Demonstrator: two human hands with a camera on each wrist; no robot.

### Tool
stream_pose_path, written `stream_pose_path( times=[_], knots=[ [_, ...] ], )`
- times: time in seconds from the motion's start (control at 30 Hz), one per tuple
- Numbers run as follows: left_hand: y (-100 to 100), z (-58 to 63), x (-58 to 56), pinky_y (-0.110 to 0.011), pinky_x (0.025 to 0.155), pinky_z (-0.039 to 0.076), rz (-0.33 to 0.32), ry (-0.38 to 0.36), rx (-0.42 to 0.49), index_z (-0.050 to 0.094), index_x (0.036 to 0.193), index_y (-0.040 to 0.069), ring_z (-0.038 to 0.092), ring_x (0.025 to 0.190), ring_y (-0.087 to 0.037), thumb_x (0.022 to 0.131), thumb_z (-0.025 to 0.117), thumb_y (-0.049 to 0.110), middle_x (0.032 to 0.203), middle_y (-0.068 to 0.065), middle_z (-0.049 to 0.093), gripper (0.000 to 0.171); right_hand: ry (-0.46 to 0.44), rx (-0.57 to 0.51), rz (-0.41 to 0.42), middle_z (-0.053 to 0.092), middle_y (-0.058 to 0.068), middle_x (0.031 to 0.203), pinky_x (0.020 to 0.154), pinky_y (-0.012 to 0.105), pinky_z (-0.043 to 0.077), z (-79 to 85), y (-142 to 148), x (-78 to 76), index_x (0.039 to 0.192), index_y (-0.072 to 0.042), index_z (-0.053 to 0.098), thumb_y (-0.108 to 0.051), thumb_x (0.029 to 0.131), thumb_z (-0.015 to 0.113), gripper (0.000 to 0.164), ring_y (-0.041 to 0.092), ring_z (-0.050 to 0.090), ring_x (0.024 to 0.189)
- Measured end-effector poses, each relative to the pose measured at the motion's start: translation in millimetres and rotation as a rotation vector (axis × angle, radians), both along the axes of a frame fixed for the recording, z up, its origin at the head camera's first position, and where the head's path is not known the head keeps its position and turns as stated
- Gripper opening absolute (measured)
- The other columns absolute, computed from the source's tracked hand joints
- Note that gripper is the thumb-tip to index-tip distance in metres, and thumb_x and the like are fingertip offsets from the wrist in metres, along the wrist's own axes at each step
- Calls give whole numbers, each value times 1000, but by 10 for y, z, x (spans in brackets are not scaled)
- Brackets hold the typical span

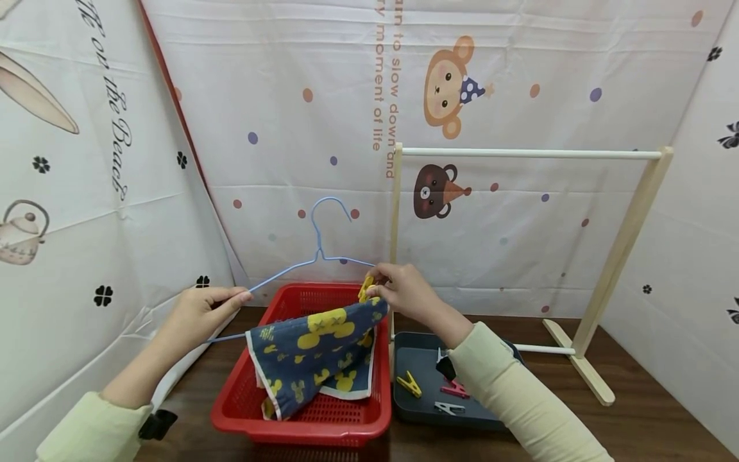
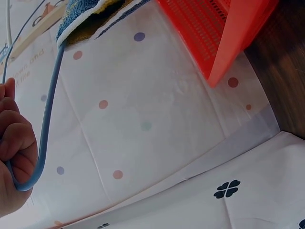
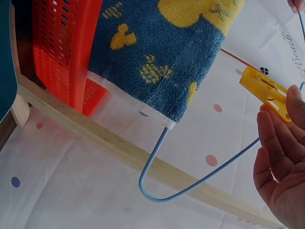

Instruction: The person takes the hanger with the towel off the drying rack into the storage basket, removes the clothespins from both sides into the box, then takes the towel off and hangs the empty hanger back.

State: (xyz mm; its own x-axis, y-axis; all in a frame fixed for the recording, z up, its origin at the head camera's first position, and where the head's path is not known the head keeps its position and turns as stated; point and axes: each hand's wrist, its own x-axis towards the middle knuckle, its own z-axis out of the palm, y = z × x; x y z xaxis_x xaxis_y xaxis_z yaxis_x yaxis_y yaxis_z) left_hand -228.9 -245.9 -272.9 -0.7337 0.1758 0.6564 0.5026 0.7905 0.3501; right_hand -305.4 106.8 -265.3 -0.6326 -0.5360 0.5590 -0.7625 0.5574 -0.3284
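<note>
A light-blue wire hanger [image 1: 319,247] is held up above the red basket, its hook pointing upward. My left hand [image 1: 203,312] grips the hanger's left end, with the fingers curled round the wire in the left wrist view. Draped over the lower bar hangs a blue towel [image 1: 312,359] with yellow mouse-head shapes and a white edge. My right hand [image 1: 407,292] pinches a yellow clothespin [image 3: 264,90] between thumb and fingers, near the hanger's right side. In the right wrist view the clothespin is apart from the towel.
Below the towel stands a red basket [image 1: 378,410] with perforated walls. To its right a dark tray [image 1: 404,407] holds yellow, pink and white clothespins, partly hidden by my right sleeve. A wooden rack [image 1: 623,250] with a white top rail [image 1: 531,153] stands behind the tray.
</note>
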Motion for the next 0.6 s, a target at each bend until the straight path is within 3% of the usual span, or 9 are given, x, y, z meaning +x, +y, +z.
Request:
stream_pose_path(
  times=[0.23,0.43,0.6],
  knots=[
    [-22,-3,17,-21,56,38,-3,-26,33,80,103,-1,43,66,6,94,74,18,91,-17,79,22,-33,-15,9,75,10,92,77,28,58,36,55,-8,109,0,72,-13,91,77,22,17,66,82],
    [-28,-20,26,-21,56,37,-8,-16,44,80,103,-1,43,65,6,94,74,20,92,-18,79,23,-115,-45,-8,75,11,98,80,27,57,8,140,-11,117,-1,70,-13,92,76,28,18,66,86],
    [-30,-31,32,-20,58,38,-9,-5,47,81,102,0,44,67,7,93,75,19,92,-17,79,22,-128,-43,-26,75,12,100,80,30,55,-33,222,-12,118,-1,71,-15,92,76,30,18,65,86]
  ],
)
